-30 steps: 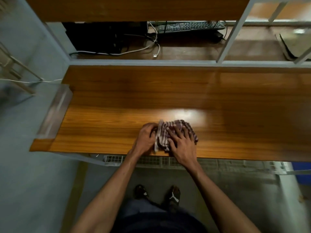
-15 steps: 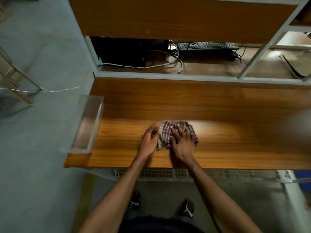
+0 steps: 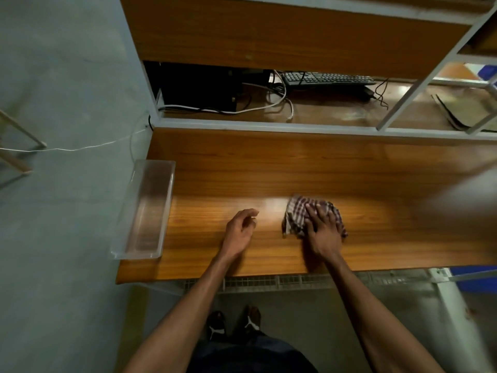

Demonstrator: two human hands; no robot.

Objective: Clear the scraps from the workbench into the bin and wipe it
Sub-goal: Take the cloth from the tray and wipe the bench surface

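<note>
Black shoes with white marks (image 3: 234, 323) are standing on the grey floor below the glossy brown wooden counter (image 3: 269, 173). The left hand (image 3: 240, 232) is hovering over it, grip released, fingers loosely curled and holding nothing. The right hand (image 3: 322, 230) is pressing flat, fingers spread, on the crumpled maroon-and-white checked cloth (image 3: 304, 214). A clear plastic rectangular tray (image 3: 145, 211) is lying along the counter's left end. A black keyboard (image 3: 326, 78) is sitting on the shelf behind.
</note>
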